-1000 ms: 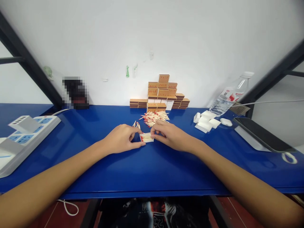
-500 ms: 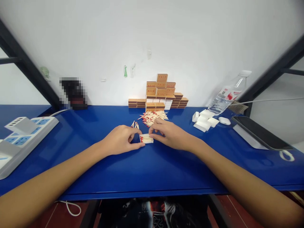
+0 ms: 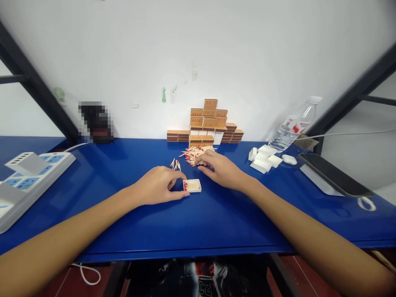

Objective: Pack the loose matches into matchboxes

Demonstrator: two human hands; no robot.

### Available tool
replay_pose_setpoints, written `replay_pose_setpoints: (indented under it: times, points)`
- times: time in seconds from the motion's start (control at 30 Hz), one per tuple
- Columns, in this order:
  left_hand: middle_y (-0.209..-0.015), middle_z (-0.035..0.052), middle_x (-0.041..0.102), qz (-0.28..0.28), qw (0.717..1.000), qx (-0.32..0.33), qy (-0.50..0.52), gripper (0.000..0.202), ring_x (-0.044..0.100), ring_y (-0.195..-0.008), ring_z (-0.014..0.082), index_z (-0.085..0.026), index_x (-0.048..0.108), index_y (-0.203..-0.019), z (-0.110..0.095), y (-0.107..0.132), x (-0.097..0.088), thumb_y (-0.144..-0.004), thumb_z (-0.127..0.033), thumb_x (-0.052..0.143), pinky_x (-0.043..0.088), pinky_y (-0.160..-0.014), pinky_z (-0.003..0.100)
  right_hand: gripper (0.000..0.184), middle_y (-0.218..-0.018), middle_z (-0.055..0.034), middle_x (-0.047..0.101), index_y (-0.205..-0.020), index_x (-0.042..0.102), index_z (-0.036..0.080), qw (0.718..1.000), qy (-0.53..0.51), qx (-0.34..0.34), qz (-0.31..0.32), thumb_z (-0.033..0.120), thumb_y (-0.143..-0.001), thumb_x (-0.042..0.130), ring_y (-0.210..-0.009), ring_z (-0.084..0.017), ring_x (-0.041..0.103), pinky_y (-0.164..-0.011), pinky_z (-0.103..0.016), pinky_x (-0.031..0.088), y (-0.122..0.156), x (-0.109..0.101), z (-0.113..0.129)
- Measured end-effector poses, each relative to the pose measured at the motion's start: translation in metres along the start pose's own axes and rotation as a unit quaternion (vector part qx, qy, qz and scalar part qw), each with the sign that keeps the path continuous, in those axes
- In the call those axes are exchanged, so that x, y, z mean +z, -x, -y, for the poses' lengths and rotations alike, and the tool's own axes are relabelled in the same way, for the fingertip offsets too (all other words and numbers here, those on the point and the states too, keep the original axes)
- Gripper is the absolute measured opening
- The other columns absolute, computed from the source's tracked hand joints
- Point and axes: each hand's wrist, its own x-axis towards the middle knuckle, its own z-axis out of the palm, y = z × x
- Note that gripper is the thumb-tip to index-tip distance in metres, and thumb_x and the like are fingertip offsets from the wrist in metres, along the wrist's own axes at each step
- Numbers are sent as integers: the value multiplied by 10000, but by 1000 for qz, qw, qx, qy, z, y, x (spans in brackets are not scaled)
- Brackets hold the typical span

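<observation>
A small white matchbox tray (image 3: 195, 189) lies on the blue tabletop with red-headed matches inside, their heads at its left end. My left hand (image 3: 159, 185) grips the tray's left end between thumb and forefinger. Beyond it, my right hand (image 3: 221, 169) is at the near right edge of a heap of loose matches (image 3: 193, 154); its thumb and forefinger are apart, and I see nothing held between them. A few separate matches (image 3: 175, 164) lie left of the heap.
Stacked brown matchboxes (image 3: 209, 121) stand against the wall behind the heap. To the right are white empty trays (image 3: 262, 161), an earbud case (image 3: 289, 159), a leaning water bottle (image 3: 291, 128) and a phone (image 3: 335, 175). A power strip (image 3: 37, 177) lies at left.
My right hand has left the tray and moved away from me to the match heap. My left hand keeps hold of the tray.
</observation>
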Motion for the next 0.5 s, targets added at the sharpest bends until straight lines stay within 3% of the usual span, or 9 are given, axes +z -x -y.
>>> replay_pose_setpoints:
  times: [0.1, 0.3, 0.5]
  points:
    - [-613, -48, 600, 3, 1000, 1, 3, 366, 554, -536, 111, -190, 751, -1096, -1, 0, 0, -910, -501, 703, 386, -567, 258, 171, -1091, -91, 583, -1162, 622, 203, 1000, 21, 18, 13, 234, -1005, 561, -969, -226, 586, -858, -360, 459, -2, 3, -9]
    - [-617, -43, 607, -2, 1000, 3, 0, 362, 553, -537, 113, -189, 751, -1081, 1, 0, 0, -913, -505, 699, 385, -569, 257, 135, -984, -70, 584, -958, 646, 186, 999, 29, 33, 2, 292, -1013, 582, -904, -212, 570, -789, -330, 444, -8, 8, -11]
    - [-615, -42, 605, -9, 1000, -8, -7, 379, 554, -539, 120, -198, 748, -1087, 4, 0, 0, -911, -529, 691, 374, -566, 259, 117, -996, -72, 599, -930, 629, 185, 999, 28, 29, 1, 247, -1015, 578, -902, -201, 583, -785, -322, 445, -12, 12, -11]
